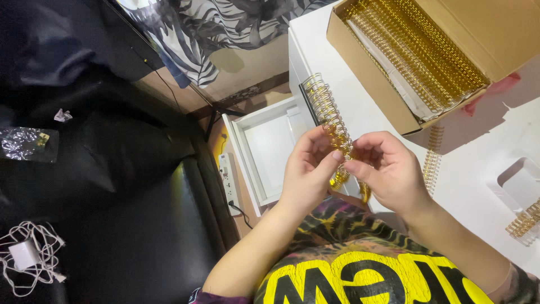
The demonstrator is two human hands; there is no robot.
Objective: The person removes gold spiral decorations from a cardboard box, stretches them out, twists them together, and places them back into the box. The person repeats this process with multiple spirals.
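My left hand (306, 171) and my right hand (388, 169) both grip a long gold wire binding coil (326, 107). The coil runs from between my fingers up and away toward the edge of the white table (360, 107); its lower end pokes out below my hands. Fingertips of both hands pinch the coil near its middle. A cardboard box (371, 73) full of more gold coils (416, 50) stands open on the table just beyond my hands.
Loose gold coils (432, 157) lie on the table by the box, with another coil (523, 220) at the right. An open white drawer (261, 152) juts out at the left, beside a power strip (229, 180). A black seat (129, 214) carries a white charger cable (28, 256).
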